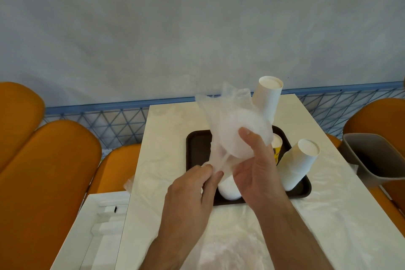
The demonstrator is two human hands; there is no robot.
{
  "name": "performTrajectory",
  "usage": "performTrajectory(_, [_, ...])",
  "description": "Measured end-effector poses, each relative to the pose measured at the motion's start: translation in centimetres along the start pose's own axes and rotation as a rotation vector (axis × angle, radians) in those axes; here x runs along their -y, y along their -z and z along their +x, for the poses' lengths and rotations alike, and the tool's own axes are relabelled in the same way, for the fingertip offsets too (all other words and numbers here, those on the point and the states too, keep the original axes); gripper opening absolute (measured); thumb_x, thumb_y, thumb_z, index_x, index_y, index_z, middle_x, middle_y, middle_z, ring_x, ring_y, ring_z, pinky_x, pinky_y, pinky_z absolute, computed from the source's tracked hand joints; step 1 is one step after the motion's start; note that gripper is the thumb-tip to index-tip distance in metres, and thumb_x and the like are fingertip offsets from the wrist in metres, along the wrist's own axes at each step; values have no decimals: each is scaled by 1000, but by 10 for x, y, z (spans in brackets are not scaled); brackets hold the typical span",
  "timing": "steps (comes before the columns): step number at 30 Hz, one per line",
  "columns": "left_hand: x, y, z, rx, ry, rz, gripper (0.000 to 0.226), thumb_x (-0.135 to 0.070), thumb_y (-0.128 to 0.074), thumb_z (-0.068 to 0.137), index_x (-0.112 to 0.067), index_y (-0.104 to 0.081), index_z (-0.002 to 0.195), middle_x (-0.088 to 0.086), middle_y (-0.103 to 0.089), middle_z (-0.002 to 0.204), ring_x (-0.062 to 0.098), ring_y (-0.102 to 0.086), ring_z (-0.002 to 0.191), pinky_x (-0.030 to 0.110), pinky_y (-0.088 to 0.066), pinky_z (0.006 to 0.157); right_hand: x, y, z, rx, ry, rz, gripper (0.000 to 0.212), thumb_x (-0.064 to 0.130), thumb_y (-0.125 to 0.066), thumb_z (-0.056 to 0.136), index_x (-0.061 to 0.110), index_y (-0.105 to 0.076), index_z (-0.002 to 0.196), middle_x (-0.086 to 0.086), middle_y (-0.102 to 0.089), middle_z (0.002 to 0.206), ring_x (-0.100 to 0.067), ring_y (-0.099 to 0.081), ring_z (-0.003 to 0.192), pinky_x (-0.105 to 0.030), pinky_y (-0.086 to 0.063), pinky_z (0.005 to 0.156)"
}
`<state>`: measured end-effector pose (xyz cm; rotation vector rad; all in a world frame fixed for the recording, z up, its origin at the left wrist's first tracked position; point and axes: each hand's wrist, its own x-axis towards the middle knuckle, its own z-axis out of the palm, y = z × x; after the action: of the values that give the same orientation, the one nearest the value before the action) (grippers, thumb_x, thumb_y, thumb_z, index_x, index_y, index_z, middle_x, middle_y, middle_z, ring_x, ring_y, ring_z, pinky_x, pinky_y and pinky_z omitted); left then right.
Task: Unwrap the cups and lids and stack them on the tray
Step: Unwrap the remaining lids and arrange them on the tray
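Above the dark tray [198,147] my right hand [256,160] grips a stack of white lids [232,136] still inside a thin clear plastic wrap [221,103]. My left hand [192,190] pinches the lower tail of that wrap beside the stack. On the tray stand two upside-down stacks of white paper cups, one at the back [268,96] and one at the right [298,162]. A yellow-printed cup [276,147] sits between them. Another white stack [229,188] rests at the tray's front, partly hidden by my hands.
The tray lies on a white table [166,129] covered with clear plastic film. A grey bin [377,155] stands at the right edge. Orange seats [54,160] flank the table. A white box [96,226] sits low at the left. More crumpled wrap [230,250] lies near me.
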<state>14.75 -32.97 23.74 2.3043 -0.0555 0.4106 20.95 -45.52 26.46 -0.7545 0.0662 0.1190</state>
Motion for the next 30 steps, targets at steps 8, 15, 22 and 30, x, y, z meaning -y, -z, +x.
performTrajectory(8, [41, -8, 5, -31, -3, 217, 9, -23, -64, 94, -16, -67, 89, -19, -37, 66, 1, -41, 56, 9, -27, 57, 14, 3, -6, 66, -117, 131, 49, 25, -62, 82, 16, -59, 131, -10, -71, 110, -25, -71, 99, -40, -61, 76])
performTrajectory(15, [62, 0, 17, 74, 81, 206, 14, -30, -64, 94, -23, -69, 106, -13, -54, 97, 10, -56, 83, 21, -43, 70, 18, 8, -8, 135, -194, 132, 61, 27, -70, 78, 15, -57, 136, -13, -68, 123, -31, -67, 110, -47, -56, 87])
performTrajectory(22, [-12, 56, 6, -29, 32, -266, 58, -62, -61, 79, -52, -44, 134, -27, -37, 144, -3, -38, 133, 23, -38, 98, 10, 20, -9, 13, -200, -273, 69, 29, -80, 72, 24, -56, 136, -12, -64, 133, -32, -63, 122, -55, -55, 98])
performTrajectory(30, [-20, 22, 7, 179, -56, -266, 96, -33, -89, 70, -68, -25, 132, -42, -30, 140, -10, -32, 134, 13, -40, 103, 8, 14, -24, 136, -380, -325, 50, 32, -73, 79, 20, -66, 128, -13, -69, 126, -30, -67, 117, -48, -55, 95])
